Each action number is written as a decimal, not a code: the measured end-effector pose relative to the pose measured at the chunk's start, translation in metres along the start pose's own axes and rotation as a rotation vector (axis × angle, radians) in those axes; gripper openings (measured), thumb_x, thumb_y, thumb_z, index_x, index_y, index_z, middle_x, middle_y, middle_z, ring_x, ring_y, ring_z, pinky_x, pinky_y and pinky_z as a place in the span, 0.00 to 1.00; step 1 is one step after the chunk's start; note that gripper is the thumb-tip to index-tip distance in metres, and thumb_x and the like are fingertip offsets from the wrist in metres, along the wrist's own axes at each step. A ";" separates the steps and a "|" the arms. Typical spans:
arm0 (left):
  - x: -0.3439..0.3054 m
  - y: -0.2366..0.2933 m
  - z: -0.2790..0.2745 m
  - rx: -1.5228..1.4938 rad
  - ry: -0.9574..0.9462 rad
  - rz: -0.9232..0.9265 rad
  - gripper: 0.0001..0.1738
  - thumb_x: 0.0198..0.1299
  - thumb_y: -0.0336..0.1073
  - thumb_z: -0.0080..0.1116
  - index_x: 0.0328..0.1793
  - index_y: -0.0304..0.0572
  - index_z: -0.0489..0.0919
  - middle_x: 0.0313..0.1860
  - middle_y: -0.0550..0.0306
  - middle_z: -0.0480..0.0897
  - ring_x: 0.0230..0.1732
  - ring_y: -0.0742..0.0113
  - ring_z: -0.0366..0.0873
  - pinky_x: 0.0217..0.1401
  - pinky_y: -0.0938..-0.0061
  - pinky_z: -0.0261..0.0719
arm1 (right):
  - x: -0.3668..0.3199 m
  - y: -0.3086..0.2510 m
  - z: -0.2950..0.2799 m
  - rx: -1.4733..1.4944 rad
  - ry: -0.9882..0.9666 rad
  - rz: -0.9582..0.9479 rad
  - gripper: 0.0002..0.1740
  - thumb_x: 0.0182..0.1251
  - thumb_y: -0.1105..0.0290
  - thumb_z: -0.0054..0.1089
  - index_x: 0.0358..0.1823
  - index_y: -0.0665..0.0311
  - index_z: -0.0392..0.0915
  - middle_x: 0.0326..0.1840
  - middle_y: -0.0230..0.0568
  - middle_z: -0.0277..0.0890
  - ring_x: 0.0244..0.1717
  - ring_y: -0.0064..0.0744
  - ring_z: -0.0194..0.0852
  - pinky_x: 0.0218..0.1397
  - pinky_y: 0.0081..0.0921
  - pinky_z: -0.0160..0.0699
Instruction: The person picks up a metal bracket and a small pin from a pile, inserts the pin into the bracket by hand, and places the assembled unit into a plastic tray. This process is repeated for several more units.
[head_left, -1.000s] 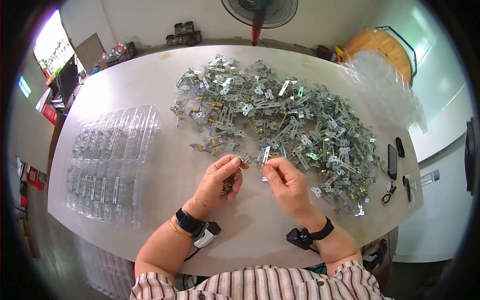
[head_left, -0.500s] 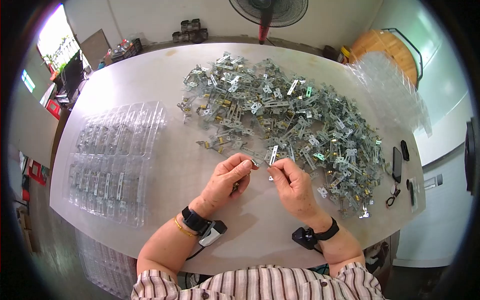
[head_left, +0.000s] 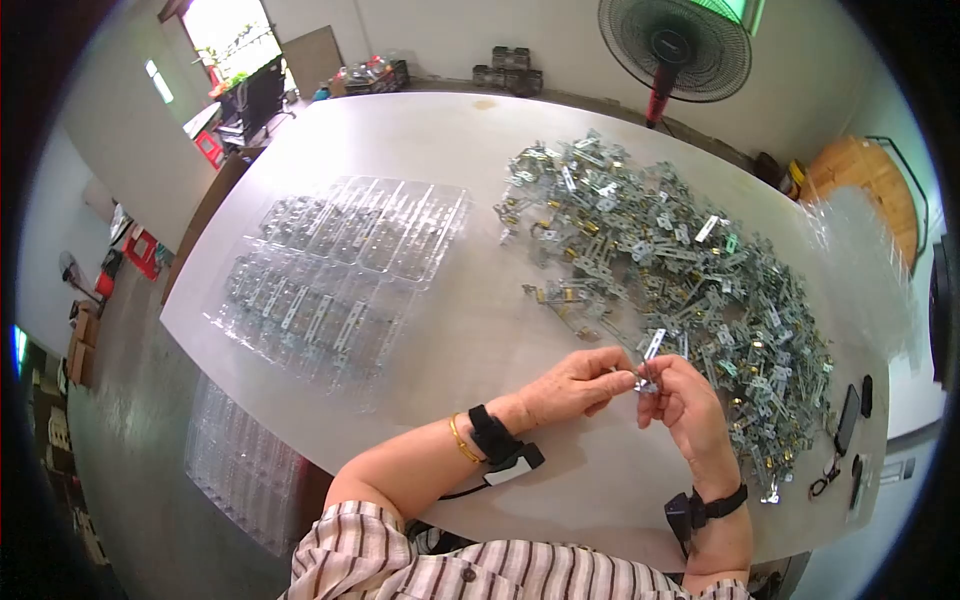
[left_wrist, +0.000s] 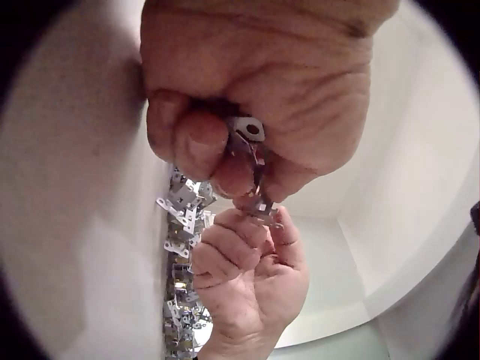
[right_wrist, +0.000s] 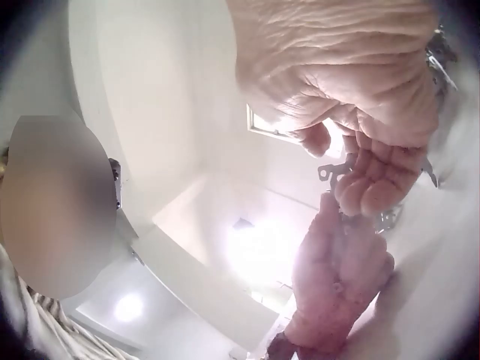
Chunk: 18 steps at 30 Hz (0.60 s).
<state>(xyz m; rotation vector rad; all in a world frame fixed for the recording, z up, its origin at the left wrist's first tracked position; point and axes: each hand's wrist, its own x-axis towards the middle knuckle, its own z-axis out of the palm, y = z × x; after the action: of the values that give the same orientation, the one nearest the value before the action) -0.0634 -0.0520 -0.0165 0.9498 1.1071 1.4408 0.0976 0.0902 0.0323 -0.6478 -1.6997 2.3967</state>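
The left hand (head_left: 575, 388) curls its fingers around small metal brackets; one bracket (left_wrist: 250, 129) with a round hole sticks out of its grip in the left wrist view. Fingertip to fingertip with it, the right hand (head_left: 690, 410) pinches a small metal bracket (head_left: 647, 383) between thumb and fingers. In the right wrist view a holed tab of this bracket (right_wrist: 328, 172) shows beside the right fingertips. What lies deeper in the left palm is hidden. Just beyond the hands spreads a large heap of metal brackets (head_left: 690, 265), some with brass-coloured parts.
Clear plastic trays (head_left: 395, 275) holding rows of brackets lie on the white table (head_left: 470, 340) at left. More trays (head_left: 240, 460) are stacked below its edge. Plastic sheets (head_left: 865, 240) and a phone (head_left: 847, 418) are at right. A fan (head_left: 672, 48) stands behind the table.
The head view has swung left, so the table appears further right. Both hands have come together, their fingertips now meeting at the bracket. The right hand has turned its palm more inward.
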 end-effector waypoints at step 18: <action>-0.002 0.016 -0.009 -0.150 -0.006 -0.169 0.19 0.77 0.52 0.52 0.45 0.44 0.78 0.20 0.68 0.72 0.16 0.82 0.64 0.16 0.82 0.57 | -0.005 -0.013 0.013 -0.914 0.083 -0.758 0.05 0.70 0.78 0.64 0.43 0.66 0.77 0.51 0.47 0.82 0.53 0.38 0.81 0.55 0.30 0.79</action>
<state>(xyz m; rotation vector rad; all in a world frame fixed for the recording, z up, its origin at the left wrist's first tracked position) -0.0757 -0.0563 -0.0032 0.7371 1.0337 1.3614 0.0948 0.0819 0.0492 -0.0979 -2.3819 1.0337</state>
